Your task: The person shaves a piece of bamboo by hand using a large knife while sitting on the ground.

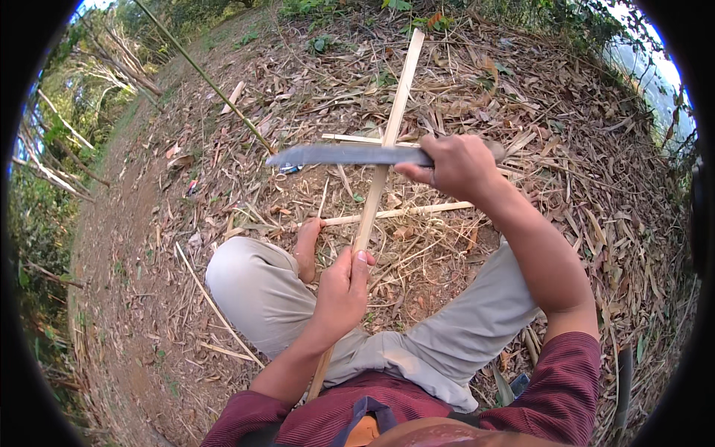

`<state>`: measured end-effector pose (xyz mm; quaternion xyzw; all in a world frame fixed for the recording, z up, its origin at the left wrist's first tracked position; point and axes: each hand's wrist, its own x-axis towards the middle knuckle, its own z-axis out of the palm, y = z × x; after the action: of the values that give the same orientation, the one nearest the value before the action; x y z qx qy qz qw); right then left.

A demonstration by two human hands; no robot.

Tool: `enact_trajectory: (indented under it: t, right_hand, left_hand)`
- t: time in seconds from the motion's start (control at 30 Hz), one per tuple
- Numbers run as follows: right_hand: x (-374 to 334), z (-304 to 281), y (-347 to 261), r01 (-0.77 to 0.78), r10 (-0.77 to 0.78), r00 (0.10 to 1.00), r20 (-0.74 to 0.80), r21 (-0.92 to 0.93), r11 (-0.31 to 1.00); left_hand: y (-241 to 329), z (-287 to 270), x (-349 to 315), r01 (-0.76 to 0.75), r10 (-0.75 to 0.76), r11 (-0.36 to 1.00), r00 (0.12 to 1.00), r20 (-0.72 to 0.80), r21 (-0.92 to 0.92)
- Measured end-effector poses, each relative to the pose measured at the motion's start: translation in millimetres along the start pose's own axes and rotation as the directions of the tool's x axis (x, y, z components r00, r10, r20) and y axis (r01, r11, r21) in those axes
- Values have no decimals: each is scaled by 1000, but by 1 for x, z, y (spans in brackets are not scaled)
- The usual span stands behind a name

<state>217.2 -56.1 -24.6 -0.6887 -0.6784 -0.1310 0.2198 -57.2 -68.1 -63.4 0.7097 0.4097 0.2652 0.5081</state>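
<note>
A long, pale split-bamboo strip (pixel 401 97) slants from my lap up and away past my bare foot. My left hand (pixel 344 287) is closed round its lower part, thumb along the top. In my right hand (pixel 460 167) is the handle of a machete, gripped with the fingers wrapped round it. The grey machete blade (pixel 335 155) points left and lies across the strip in view, slightly blurred; whether it touches the strip I cannot tell. Behind the blade, a thin pale strip (pixel 350 138) rests on the ground.
Another pale strip (pixel 417 212) lies crosswise beyond my bare left foot (pixel 307 249). Dry leaves and curled shavings (pixel 402 268) litter the ground between my legs. A thin green pole (pixel 208 78) slants at the upper left. A narrow stick (pixel 216 305) lies left of my knee (pixel 249 287).
</note>
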Motion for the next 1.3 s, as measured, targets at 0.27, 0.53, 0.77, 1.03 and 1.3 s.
enact_trajectory:
  t: [0.27,0.53,0.77,1.03,1.3]
  right_hand:
    - [30,0,149,-670,673,740,15,110,734]
    - [14,25,135,-785,831,514,213,507,356]
    - [14,30,128,-587,531,651,542,-83,805]
    - [20,8,79,-328,459,344,819,-354,876]
    - [26,27,57,-172,329,368,870,-284,943]
  left_hand:
    - [-16,-9,-56,-198,195,929,980,42,313]
    - [-4,-51,-15,403,-299,816,908,293,-415]
    - [87,-108,38,233,-113,811,963,246,-537]
    - [151,-157,177,-30,151,796,977,150,-604]
    - [44,-147,252,-86,78,821,996,-38,-564]
